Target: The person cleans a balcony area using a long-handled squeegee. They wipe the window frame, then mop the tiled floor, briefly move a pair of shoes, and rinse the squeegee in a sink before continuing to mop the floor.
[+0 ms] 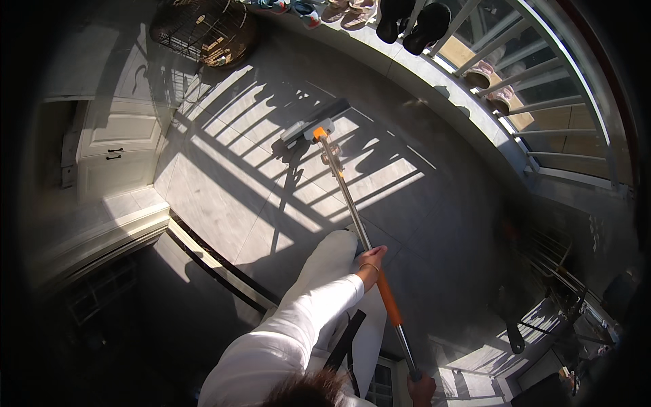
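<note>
A flat mop (pixel 350 198) with a metal pole and an orange grip reaches from the lower right up to the middle of the floor. Its wide grey head (pixel 319 129), with an orange joint, rests on the sunlit grey tiles. My left hand (pixel 371 263), in a white sleeve, is wrapped round the pole just above the orange grip. Down at the pole's near end, my right hand (pixel 422 389) is closed on the dark handle tip, partly cut off by the lower edge. My leg (pixel 324 261) in white trousers stands beside the pole.
A wicker cage (pixel 203 32) stands at the far left. Several shoes (pixel 426 28) line the ledge (pixel 468 112) by the white railing (pixel 563 74). On the left are a white cabinet (pixel 116 146) and a raised door track (pixel 217 261). A metal rack (pixel 553 261) stands in shade at right.
</note>
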Motion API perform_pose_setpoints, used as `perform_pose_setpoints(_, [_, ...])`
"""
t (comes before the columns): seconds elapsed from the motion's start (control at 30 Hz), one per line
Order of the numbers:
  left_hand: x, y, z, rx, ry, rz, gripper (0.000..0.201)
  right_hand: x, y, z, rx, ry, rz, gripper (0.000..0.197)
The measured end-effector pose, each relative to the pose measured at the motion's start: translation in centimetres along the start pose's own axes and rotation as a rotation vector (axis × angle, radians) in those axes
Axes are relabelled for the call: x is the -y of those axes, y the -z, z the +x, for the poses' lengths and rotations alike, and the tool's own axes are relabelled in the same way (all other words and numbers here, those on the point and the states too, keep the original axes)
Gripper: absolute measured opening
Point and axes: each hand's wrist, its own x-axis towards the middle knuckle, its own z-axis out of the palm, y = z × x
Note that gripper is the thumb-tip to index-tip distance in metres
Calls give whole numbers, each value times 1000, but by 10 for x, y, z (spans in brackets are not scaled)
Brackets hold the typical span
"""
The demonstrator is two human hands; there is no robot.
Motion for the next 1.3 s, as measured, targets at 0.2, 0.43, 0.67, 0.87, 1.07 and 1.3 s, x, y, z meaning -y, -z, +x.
perform_pose_setpoints(0.2, [-238,31,123,-239,-461,149,11,263,97,117,-131,710,289,56])
perform_pose_setpoints(0.43, [-288,-33,111,-224,-491,61,7,267,203,126,-194,758,165,56])
perform_pose_setpoints(0.67, [-44,-196,-37,-77,-378,230,12,-22,194,74,-168,462,202,60])
perform_pose_setpoints(0.87, [182,-304,-165,183,-414,640,15,-238,99,-20,26,-36,437,65])
perform_pose_setpoints(1.07, [312,-354,-183,372,-360,825,12,-304,-15,-36,141,-192,833,68])
perform_pose_setpoints(1.3, [419,-302,-213,343,-361,949,10,-358,-117,-99,29,-137,776,61])
